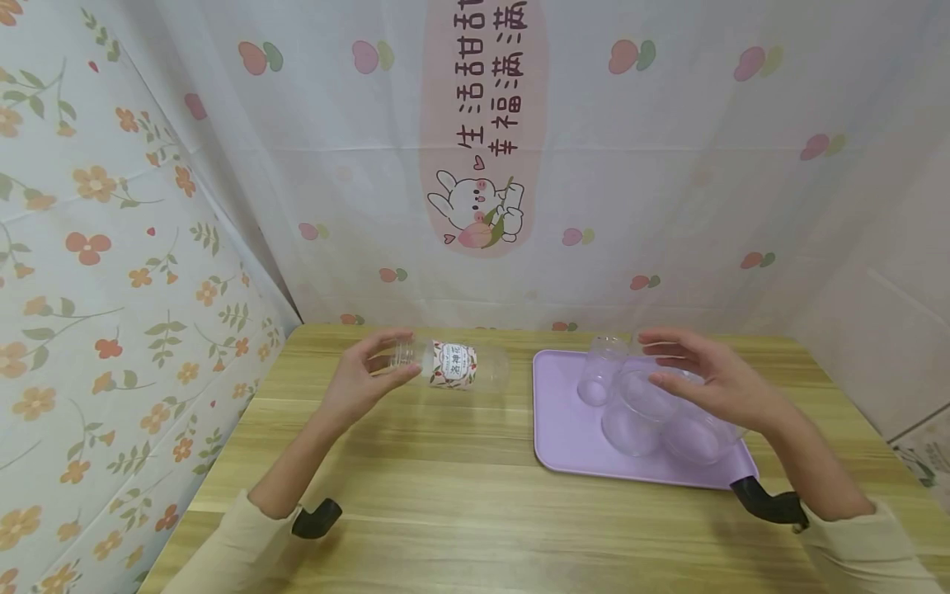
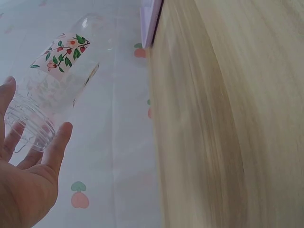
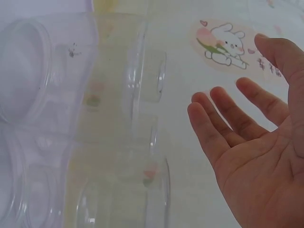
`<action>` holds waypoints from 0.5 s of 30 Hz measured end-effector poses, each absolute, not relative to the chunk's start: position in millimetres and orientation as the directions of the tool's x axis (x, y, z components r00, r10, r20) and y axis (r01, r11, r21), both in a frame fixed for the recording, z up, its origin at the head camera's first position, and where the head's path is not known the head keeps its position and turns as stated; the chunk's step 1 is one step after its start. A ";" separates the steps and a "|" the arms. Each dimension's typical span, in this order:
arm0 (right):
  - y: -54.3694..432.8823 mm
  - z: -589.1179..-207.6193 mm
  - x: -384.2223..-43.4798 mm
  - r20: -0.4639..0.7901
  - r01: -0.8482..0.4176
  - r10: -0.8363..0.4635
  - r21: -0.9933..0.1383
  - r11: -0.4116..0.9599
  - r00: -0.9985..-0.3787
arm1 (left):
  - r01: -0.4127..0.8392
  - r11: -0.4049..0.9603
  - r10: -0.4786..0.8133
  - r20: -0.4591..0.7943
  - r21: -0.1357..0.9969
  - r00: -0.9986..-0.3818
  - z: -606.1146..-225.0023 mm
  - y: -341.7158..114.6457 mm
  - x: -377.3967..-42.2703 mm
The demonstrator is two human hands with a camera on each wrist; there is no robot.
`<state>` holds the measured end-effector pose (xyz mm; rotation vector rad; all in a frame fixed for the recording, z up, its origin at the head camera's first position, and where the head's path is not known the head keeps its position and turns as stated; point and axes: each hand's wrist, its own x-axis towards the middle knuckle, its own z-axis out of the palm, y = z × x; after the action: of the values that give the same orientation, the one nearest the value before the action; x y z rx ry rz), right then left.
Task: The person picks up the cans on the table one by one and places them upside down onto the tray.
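Note:
My left hand (image 1: pixel 356 378) grips a clear jar (image 1: pixel 454 365) by its threaded, lidless neck. The jar lies sideways above the left part of the table, its base toward the right, with a flowered paper label around its body. In the left wrist view, thumb and fingers curve around the ridged neck of the jar (image 2: pixel 61 57). Over the purple tray (image 1: pixel 564 445), my right hand (image 1: pixel 716 381) is held with fingers spread and loosely bent, nothing between them. Beneath and beside it are a slim clear cup (image 1: pixel 603 371) and clear round containers (image 1: pixel 631 425). The right wrist view shows the bare palm (image 3: pixel 261 175).
The wooden table (image 1: pixel 445 495) ends at a printed curtain (image 1: pixel 631 165) at the back. A flowered curtain (image 1: pixel 96 289) hangs along the left side. The tray takes up the table's right part, its clear containers grouped closely together.

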<state>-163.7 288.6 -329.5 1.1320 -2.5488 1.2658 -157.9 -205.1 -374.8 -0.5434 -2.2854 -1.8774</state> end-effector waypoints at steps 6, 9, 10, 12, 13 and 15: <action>282.0 -332.7 -164.2 0.378 -0.651 -0.595 -0.675 0.347 -0.709 | 0.365 0.146 0.200 0.334 0.919 -0.921 -376.5 -203.4 -156.1; 279.0 -334.2 -163.6 0.385 -0.648 -0.592 -0.686 0.330 -0.708 | 0.372 0.134 0.196 0.343 0.918 -0.918 -376.3 -202.4 -155.5; 278.2 -334.8 -163.4 0.387 -0.648 -0.591 -0.689 0.325 -0.708 | 0.369 0.125 0.193 0.342 0.921 -0.920 -376.0 -202.0 -155.2; 276.4 -336.1 -163.1 0.393 -0.646 -0.586 -0.696 0.314 -0.709 | 0.363 0.111 0.187 0.340 0.925 -0.922 -375.8 -201.4 -154.7; 275.4 -336.8 -163.0 0.394 -0.644 -0.585 -0.700 0.309 -0.709 | 0.360 0.101 0.185 0.338 0.927 -0.923 -375.8 -201.2 -154.4; 273.6 -338.1 -163.0 0.394 -0.639 -0.584 -0.709 0.299 -0.710 | 0.352 0.080 0.183 0.333 0.933 -0.925 -376.1 -200.8 -154.0</action>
<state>-163.0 273.6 -338.1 1.1700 -2.4814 1.4008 -154.0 -200.8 -376.1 -0.5520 -2.2101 -1.9711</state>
